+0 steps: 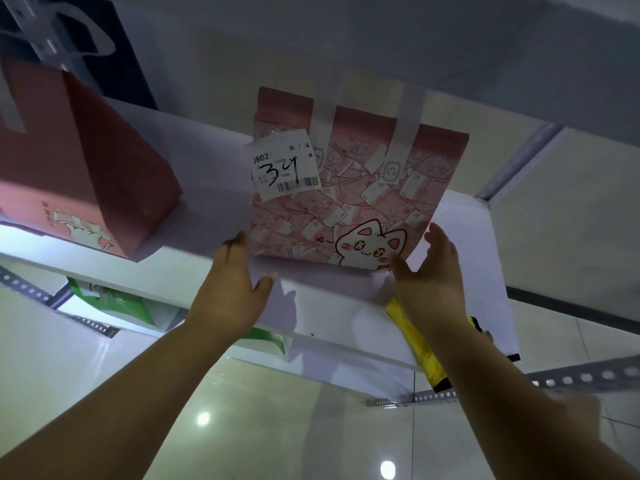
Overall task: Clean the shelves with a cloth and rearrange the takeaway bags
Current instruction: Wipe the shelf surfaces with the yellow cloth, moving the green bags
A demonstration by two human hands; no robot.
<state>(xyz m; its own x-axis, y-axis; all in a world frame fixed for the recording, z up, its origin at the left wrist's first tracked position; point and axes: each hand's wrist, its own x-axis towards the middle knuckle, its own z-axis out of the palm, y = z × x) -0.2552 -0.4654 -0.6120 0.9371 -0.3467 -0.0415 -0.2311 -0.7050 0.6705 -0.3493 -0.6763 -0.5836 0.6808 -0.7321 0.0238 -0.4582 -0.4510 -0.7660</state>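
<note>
A pink takeaway bag [360,188] with a cartoon cat, white handles and a receipt marked "34" stands upright on the white shelf [214,168]. My left hand [235,289] is at the bag's lower left corner, fingers straight, fingertips by its edge. My right hand [433,271] is at the lower right corner, fingers straight and spread; I cannot tell if it touches the bag. A second pink bag [86,161] stands on the same shelf to the left. No cloth shows.
On the shelf below lie a green and white bag [114,303] on the left and a yellow bag [419,341] under my right wrist. Perforated metal rails [575,375] frame the shelves. A glossy tiled floor lies beneath.
</note>
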